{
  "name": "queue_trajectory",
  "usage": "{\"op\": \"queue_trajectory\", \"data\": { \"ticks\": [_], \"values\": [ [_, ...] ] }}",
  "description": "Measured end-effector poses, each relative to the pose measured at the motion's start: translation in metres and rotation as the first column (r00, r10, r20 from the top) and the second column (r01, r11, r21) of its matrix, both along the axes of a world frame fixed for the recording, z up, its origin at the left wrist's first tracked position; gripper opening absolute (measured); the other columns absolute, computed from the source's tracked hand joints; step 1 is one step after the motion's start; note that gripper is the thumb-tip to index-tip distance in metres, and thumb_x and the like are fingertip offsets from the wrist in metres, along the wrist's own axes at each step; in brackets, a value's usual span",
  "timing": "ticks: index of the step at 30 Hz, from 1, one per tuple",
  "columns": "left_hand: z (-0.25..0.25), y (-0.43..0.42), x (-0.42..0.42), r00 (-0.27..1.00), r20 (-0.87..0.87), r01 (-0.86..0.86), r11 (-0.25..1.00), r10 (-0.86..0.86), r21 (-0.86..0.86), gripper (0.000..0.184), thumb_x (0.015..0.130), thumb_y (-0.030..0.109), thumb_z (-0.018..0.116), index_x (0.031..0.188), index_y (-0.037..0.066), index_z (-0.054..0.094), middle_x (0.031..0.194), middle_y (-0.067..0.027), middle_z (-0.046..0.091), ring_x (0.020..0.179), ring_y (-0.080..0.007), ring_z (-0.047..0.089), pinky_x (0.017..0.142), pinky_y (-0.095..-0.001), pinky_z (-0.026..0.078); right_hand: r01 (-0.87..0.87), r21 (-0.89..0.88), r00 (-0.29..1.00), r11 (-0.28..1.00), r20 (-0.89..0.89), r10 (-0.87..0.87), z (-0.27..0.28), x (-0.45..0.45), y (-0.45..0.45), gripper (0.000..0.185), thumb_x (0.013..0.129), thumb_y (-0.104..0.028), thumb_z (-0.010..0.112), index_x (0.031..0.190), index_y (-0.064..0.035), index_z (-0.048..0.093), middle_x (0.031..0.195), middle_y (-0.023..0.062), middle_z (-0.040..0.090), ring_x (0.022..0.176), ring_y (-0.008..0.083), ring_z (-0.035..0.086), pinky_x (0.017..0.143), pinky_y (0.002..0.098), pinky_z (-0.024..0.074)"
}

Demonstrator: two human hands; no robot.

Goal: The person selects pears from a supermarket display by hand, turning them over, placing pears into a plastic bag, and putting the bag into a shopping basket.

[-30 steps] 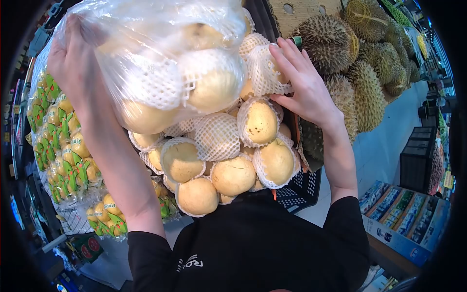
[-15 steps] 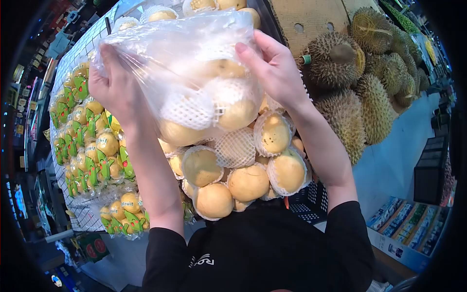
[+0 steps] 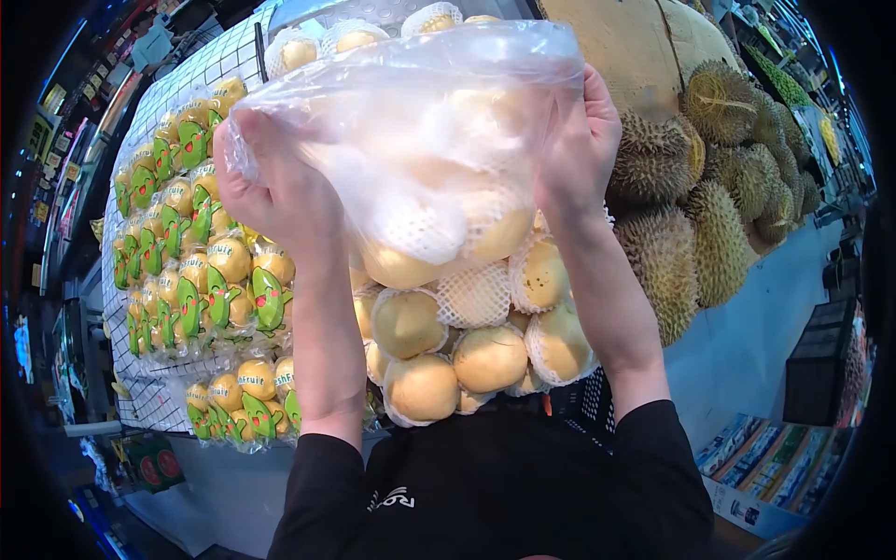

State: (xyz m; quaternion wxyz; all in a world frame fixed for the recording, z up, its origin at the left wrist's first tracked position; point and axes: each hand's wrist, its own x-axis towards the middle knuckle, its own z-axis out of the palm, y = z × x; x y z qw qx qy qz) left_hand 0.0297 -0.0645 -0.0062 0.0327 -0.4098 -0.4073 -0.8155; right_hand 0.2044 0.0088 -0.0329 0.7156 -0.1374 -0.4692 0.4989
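A clear plastic bag (image 3: 411,121) is stretched between my two hands, its upper edge spread wide. My left hand (image 3: 273,177) is closed on the bag's left side, with film over the fingers. My right hand (image 3: 581,140) grips the right side, some of its fingers hidden by the film. Round yellow fruits in white foam nets show blurred through the plastic; I cannot tell whether they lie inside or behind it. Below the bag, a pile of the same fruits (image 3: 490,359) shows plainly, several in foam nets (image 3: 474,294).
Packed yellow fruits (image 3: 229,261) in printed bags lie in rows on a white wire-grid stand at left. Spiky durians (image 3: 667,252) are heaped at right beside a cardboard sheet (image 3: 616,47). A black crate (image 3: 597,401) stands by my right forearm; boxed goods (image 3: 770,462) sit lower right.
Both hands and the bag have shifted right in view. My right hand has turned, its raised thumb and finger no longer showing over the bag's edge. The bag's mouth is stretched wider.
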Motion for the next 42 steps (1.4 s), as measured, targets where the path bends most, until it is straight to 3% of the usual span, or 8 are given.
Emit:
{"op": "queue_trajectory", "data": {
  "ticks": [8, 11, 15, 17, 24, 36, 39, 42],
  "values": [
    [-0.035, -0.029, -0.008, 0.996, -0.091, -0.023, 1.0, 0.022, -0.012, 0.02, 0.1, 0.015, 0.055, 0.092, -0.001, 0.061, 0.077, -0.0043, 0.064, 0.07, -0.01, 0.058, 0.067, -0.0231, 0.046, -0.001, 0.015, 0.988, 1.0, 0.157, -0.001, -0.021, 0.017, -0.024, 0.027, 0.104, -0.02, 0.046, 0.111, 0.0014, 0.059, 0.105, 0.0065, 0.066, 0.094, 0.0101, 0.061, 0.086, 0.0246, 0.0491],
    [-0.044, -0.039, -0.01, 0.957, -0.256, 0.124, 0.99, -0.135, -0.062, 0.01, 0.098, 0.002, 0.053, 0.095, -0.004, 0.061, 0.093, -0.0146, 0.071, 0.083, -0.0152, 0.065, 0.079, -0.0269, 0.05, 0.068, 0.056, 0.952, 0.996, 0.294, -0.082, -0.026, 0.022, -0.033, 0.021, 0.103, -0.018, 0.05, 0.104, 0.0002, 0.059, 0.092, -0.0011, 0.063, 0.079, 0.0026, 0.055, 0.069, 0.0181, 0.0451],
    [-0.049, -0.034, -0.004, 0.958, -0.249, 0.127, 0.989, -0.142, -0.076, 0.011, 0.099, 0.003, 0.052, 0.097, -0.004, 0.061, 0.092, -0.0122, 0.071, 0.082, -0.0139, 0.065, 0.077, -0.0261, 0.05, 0.06, 0.035, 0.962, 0.998, 0.266, -0.067, -0.047, 0.029, -0.033, 0.02, 0.103, -0.017, 0.049, 0.105, -0.0001, 0.059, 0.092, -0.0017, 0.062, 0.079, 0.0023, 0.054, 0.07, 0.0175, 0.044],
    [-0.045, -0.03, -0.002, 0.964, -0.223, 0.122, 0.986, -0.145, -0.114, 0.013, 0.099, 0.004, 0.053, 0.101, -0.004, 0.062, 0.093, -0.0098, 0.071, 0.083, -0.0123, 0.064, 0.077, -0.0248, 0.049, -0.025, 0.039, 0.965, 0.999, 0.261, 0.013, -0.054, 0.036, -0.027, 0.023, 0.104, -0.014, 0.045, 0.117, 0.0011, 0.056, 0.111, 0.0054, 0.064, 0.1, 0.0092, 0.059, 0.089, 0.0248, 0.0478],
    [-0.059, -0.039, -0.006, 0.934, -0.296, 0.123, 0.959, -0.198, -0.254, 0.015, 0.096, 0.003, 0.055, 0.107, -0.003, 0.064, 0.096, -0.0095, 0.07, 0.087, -0.0129, 0.064, 0.08, -0.025, 0.048, 0.047, 0.051, 0.918, 0.998, 0.391, -0.064, -0.054, 0.034, -0.035, 0.018, 0.104, -0.013, 0.047, 0.106, -0.0008, 0.059, 0.091, -0.0039, 0.06, 0.079, 0.0008, 0.051, 0.071, 0.0158, 0.0415],
    [-0.065, -0.073, -0.005, 0.899, -0.386, 0.015, 0.897, -0.205, -0.441, 0.037, 0.09, 0.002, 0.059, 0.127, -0.001, 0.059, 0.122, -0.0195, 0.063, 0.114, -0.0295, 0.06, 0.099, -0.0364, 0.044, -0.039, 0.131, 0.82, 0.991, 0.571, -0.043, -0.058, 0.06, -0.046, 0.04, 0.097, -0.011, 0.049, 0.132, 0.0076, 0.049, 0.129, 0.0157, 0.057, 0.121, 0.0218, 0.053, 0.105, 0.0342, 0.0383],
    [-0.061, -0.085, 0.0, 0.911, -0.329, 0.077, 0.887, -0.249, -0.455, 0.045, 0.087, 0.001, 0.06, 0.131, 0.0, 0.056, 0.139, -0.0254, 0.05, 0.128, -0.0352, 0.05, 0.106, -0.0409, 0.037, 0.0, 0.24, 0.907, 0.971, 0.409, -0.101, -0.031, 0.057, -0.052, 0.044, 0.095, -0.016, 0.041, 0.131, 0.0096, 0.047, 0.14, 0.0243, 0.047, 0.128, 0.0322, 0.05, 0.112, 0.0399, 0.0326],
    [-0.06, -0.096, 0.001, 0.81, -0.539, -0.029, 0.903, -0.231, -0.429, 0.047, 0.081, -0.002, 0.06, 0.128, 0.004, 0.061, 0.149, -0.0294, 0.035, 0.136, -0.042, 0.039, 0.11, -0.0454, 0.032, -0.091, 0.656, 0.748, 0.75, 0.542, -0.383, -0.004, 0.06, -0.05, 0.044, 0.098, -0.026, 0.045, 0.125, 0.0074, 0.054, 0.124, 0.0221, 0.06, 0.122, 0.0341, 0.055, 0.111, 0.0464, 0.0319]
  ]
}}
